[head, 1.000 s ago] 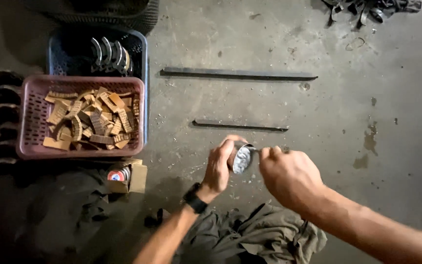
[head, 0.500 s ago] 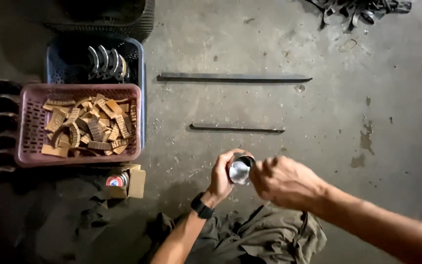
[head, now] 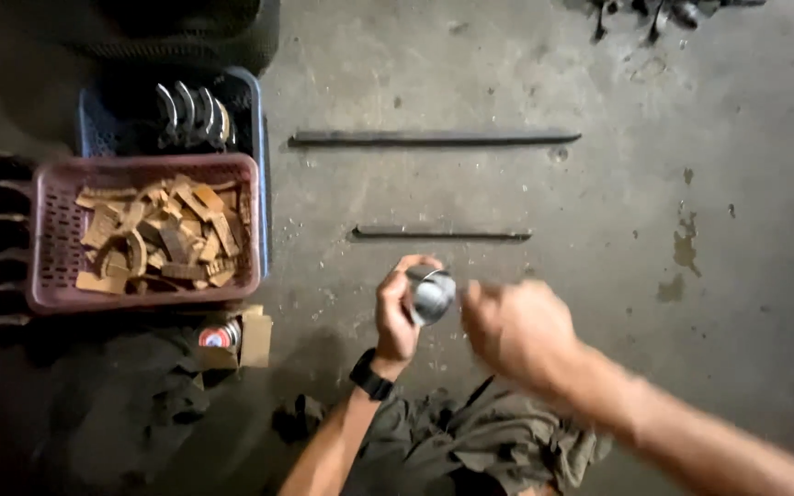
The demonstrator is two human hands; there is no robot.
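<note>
My left hand (head: pixel 397 317) grips a small shiny metal can (head: pixel 432 296), tilted so its round top faces the camera. My right hand (head: pixel 516 331) is right beside the can, fingers curled and blurred by motion; I cannot tell whether it holds anything. A black watch sits on my left wrist. Both hands hover over the grey concrete floor (head: pixel 599 230), above my lap in olive trousers (head: pixel 470 441).
A pink basket (head: pixel 52 234) of tan curved pieces sits left, with a blue basket (head: pixel 245 101) of metal parts behind it. A small cardboard box (head: pixel 241 338) lies beside it. Two dark metal rods, one long (head: pixel 434 138) and one shorter (head: pixel 443 233), lie on the floor ahead.
Both hands and the can have shifted slightly lower and nearer to me. My right hand has pulled a little away from the can and blurs with motion.
</note>
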